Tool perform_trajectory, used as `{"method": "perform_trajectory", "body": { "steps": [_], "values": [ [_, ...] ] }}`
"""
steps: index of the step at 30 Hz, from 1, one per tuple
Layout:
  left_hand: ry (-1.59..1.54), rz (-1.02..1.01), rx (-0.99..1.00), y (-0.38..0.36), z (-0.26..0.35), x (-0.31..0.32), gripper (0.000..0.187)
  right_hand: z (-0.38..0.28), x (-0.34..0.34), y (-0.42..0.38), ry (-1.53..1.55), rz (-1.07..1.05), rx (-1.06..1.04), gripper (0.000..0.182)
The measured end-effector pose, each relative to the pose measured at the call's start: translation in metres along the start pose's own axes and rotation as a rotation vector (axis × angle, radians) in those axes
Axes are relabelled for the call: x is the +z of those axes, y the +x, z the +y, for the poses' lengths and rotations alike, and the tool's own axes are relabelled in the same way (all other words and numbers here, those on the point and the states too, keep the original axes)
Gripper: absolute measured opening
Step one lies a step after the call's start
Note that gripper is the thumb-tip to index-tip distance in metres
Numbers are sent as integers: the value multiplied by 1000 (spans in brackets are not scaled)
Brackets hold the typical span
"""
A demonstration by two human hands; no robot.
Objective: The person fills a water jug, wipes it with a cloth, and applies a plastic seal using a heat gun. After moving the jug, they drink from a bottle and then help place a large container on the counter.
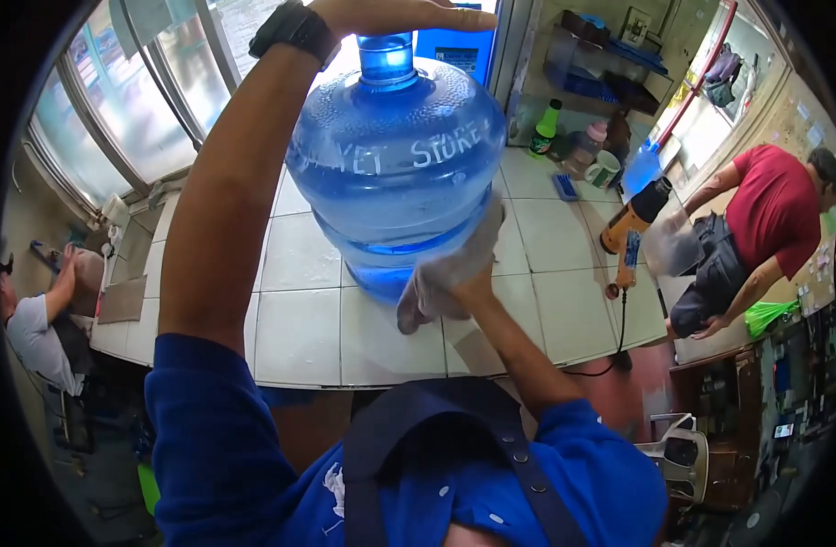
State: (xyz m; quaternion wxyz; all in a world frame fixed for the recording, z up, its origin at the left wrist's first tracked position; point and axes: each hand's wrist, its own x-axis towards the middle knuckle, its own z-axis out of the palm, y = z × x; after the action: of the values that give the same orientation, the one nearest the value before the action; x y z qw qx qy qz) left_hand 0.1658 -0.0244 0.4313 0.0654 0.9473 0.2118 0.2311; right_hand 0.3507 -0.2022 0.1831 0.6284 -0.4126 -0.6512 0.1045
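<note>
A large blue water jug (395, 164) with raised white lettering stands upright on a white tiled counter (299, 337). My left hand (390, 14) rests flat on top of its neck, a black watch on the wrist. My right hand (463, 278) presses a grey cloth (441, 273) against the jug's lower right side.
An orange heat gun (632, 219) with a black cord lies on the counter to the right. A green bottle (545, 128), a mug (603, 169) and small containers stand at the back. A person in a red shirt (764, 228) stands at right; another person (35, 319) sits at left.
</note>
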Motion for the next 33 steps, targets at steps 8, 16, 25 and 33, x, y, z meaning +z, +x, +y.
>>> {"method": "perform_trajectory", "body": {
  "steps": [8, 16, 25, 33],
  "values": [
    [-131, 418, 298, -48, -45, 9, 57, -77, 39, 50, -662, -66, -975, 37],
    [-192, 785, 549, -23, -83, 1, 43, 10, 110, -50, -503, -834, -447, 36],
    [-178, 647, 413, -8, -51, 36, 52, -40, 183, 76, -71, -2312, -739, 43],
    [-112, 504, 298, -11, -15, 28, 61, -2, 253, 67, 484, -2558, -436, 36]
  ]
}}
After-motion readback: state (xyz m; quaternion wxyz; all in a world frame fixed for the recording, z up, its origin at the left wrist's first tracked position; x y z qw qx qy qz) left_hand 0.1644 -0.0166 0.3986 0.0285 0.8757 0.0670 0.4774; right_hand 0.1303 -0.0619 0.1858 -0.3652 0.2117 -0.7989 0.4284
